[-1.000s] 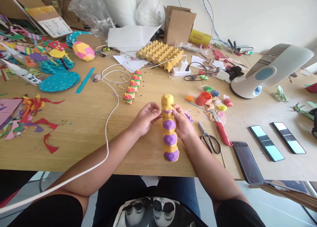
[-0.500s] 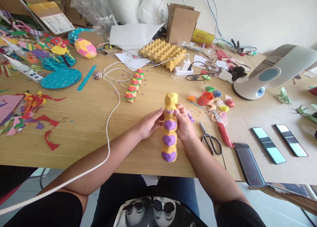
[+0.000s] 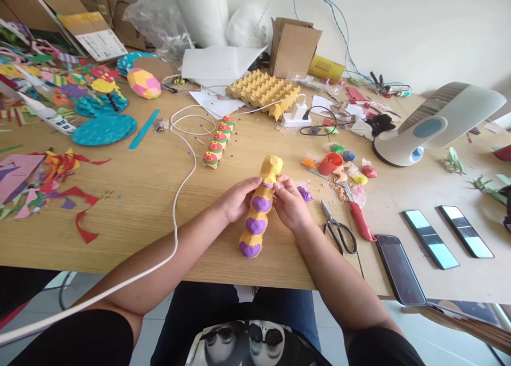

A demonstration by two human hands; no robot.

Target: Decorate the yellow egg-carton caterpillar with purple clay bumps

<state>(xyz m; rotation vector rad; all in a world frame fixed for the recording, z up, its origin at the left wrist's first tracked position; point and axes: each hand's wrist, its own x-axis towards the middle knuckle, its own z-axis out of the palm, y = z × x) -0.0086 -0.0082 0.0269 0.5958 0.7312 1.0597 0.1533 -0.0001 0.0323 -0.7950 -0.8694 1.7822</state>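
Note:
A strip of yellow egg carton point(image 3: 264, 218) with purple clay caps on its bumps is held between my hands above the table's front part. My left hand point(image 3: 240, 197) grips its left side near the far end, thumb on top. From the right, my right hand point(image 3: 291, 200) pinches the strip beside a thin purple clay band; the fingertips partly hide that spot. The far bump is plain yellow. Farther back on the table stands a finished-looking carton strip point(image 3: 219, 141) with red and green clay and pins along its sides.
Scissors point(image 3: 338, 229), a red-handled knife point(image 3: 361, 217) and a phone point(image 3: 401, 270) lie to the right. Bagged clay surrounds a red cup point(image 3: 330, 164). A white cable point(image 3: 174, 211) crosses my left arm. Behind are an egg tray point(image 3: 263, 89) and a fan point(image 3: 431, 124).
The carton strip has tilted, its near end swinging to the left. My hands have shifted slightly with it, and the right fingers now pinch by the purple band.

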